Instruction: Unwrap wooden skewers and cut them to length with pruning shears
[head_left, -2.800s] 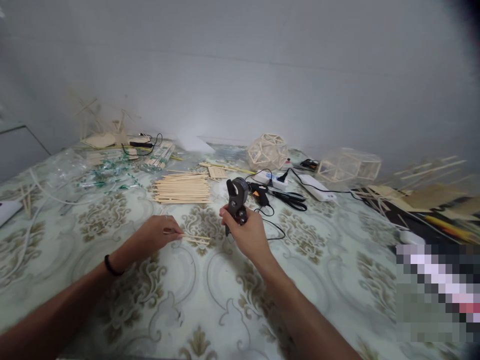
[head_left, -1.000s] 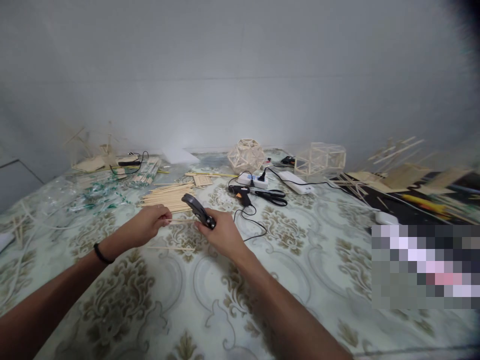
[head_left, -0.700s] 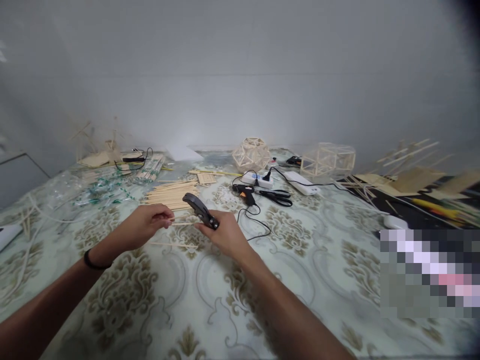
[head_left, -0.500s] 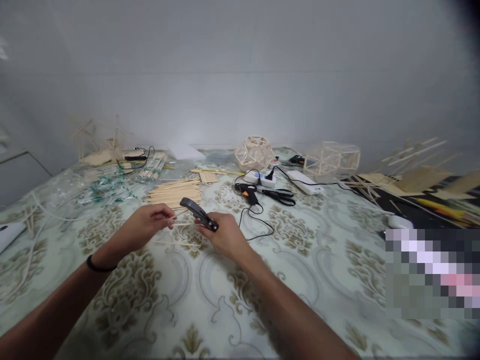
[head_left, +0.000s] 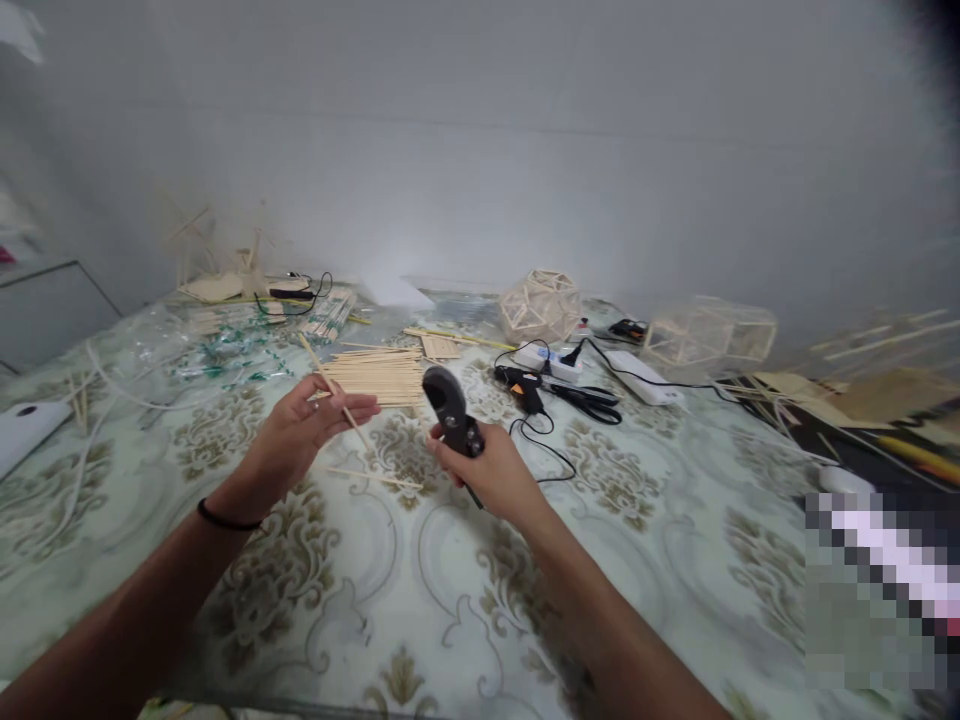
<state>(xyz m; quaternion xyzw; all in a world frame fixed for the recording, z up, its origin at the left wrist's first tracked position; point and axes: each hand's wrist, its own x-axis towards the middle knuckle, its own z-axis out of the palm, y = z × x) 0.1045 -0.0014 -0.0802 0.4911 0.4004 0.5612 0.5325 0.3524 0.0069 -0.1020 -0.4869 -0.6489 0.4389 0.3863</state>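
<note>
Half a second ago the cutter leaned toward my left hand, with its head almost at the stick. Now my two hands are apart and the cutter stands nearly upright. My right hand [head_left: 491, 472] is clamped around the handles of the black cutter [head_left: 448, 408], which has a smooth, rounded head. My left hand [head_left: 311, 425] pinches a thin, pale wooden stick [head_left: 315, 360] between thumb and fingers, and the stick is tilted in the air above the table. A loose stick [head_left: 371, 477] lies flat on the glossy tablecloth [head_left: 420, 600], which has curly ornaments, between my hands. Behind them is a flat pile of sticks [head_left: 379, 375] of the same kind.
</note>
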